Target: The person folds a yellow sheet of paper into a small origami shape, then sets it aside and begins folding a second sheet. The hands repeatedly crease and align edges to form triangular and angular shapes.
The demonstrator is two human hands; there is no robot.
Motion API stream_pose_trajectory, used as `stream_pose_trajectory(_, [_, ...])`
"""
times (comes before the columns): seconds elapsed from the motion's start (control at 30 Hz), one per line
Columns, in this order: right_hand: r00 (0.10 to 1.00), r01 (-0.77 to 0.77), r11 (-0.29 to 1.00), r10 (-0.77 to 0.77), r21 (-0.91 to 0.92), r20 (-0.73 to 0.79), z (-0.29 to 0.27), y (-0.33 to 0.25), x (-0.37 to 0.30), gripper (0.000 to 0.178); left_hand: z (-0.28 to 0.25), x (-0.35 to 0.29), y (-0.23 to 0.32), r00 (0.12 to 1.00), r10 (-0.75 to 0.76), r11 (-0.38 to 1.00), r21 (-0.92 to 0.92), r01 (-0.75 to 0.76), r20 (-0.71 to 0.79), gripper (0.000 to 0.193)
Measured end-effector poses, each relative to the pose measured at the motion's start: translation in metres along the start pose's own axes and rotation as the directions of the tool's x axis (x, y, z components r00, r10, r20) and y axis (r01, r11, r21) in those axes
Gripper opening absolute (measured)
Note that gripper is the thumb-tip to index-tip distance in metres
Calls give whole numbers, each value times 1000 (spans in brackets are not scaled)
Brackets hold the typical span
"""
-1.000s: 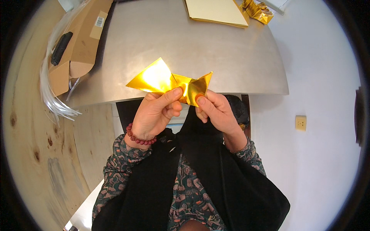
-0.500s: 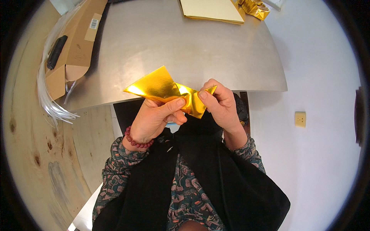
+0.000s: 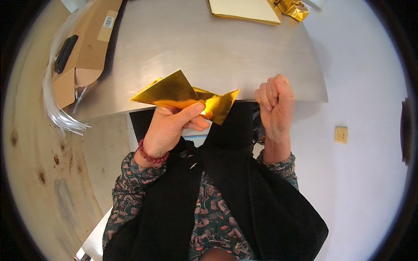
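Pale wooden floor curves round at nine o'clock and a white wall fills the three o'clock side, with a small yellowish wall plate [image 3: 341, 135] on it. Between them lies the grey metal table [image 3: 209, 48], reaching from twelve o'clock down to the middle of my view. On the table at ten o'clock sits a flattened brown cardboard box [image 3: 89, 41] with clear plastic strips [image 3: 54, 108] hanging off the edge beside it. At twelve o'clock rests a stack of cream paper sheets [image 3: 244, 8], and just beside it, toward one o'clock, a heap of crumpled gold foil [image 3: 294, 8].

Over the table's near edge, at the centre, my left hand [image 3: 167, 130] holds the folded gold foil paper [image 3: 183, 93]; its fingers are closed on the lower edge, thumb pressed across the front. The paper spreads into one large triangular wing toward ten o'clock and a smaller point toward three o'clock. A red bead bracelet [image 3: 150, 156] circles that wrist.

My right hand [image 3: 276, 106] is apart from the paper, at three o'clock of it, fingers curled into a loose empty fist.
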State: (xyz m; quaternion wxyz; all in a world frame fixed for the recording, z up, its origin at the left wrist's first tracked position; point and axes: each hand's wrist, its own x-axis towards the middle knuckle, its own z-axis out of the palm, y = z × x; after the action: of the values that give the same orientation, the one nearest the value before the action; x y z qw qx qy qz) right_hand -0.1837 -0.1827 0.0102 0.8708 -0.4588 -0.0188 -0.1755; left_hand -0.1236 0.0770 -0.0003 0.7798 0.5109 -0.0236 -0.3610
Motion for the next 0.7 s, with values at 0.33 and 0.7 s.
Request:
stream_pose_trajectory(0.33, [975, -40, 868, 142, -496, 171, 25, 35, -15, 16, 2, 6, 18, 985, 159, 987, -36, -157, 65, 25])
stream_pose_trajectory(0.7, [947, -75, 860, 221, -505, 235, 29, 32, -15, 27, -2, 15, 16, 979, 102, 968, -243, -58, 174, 26])
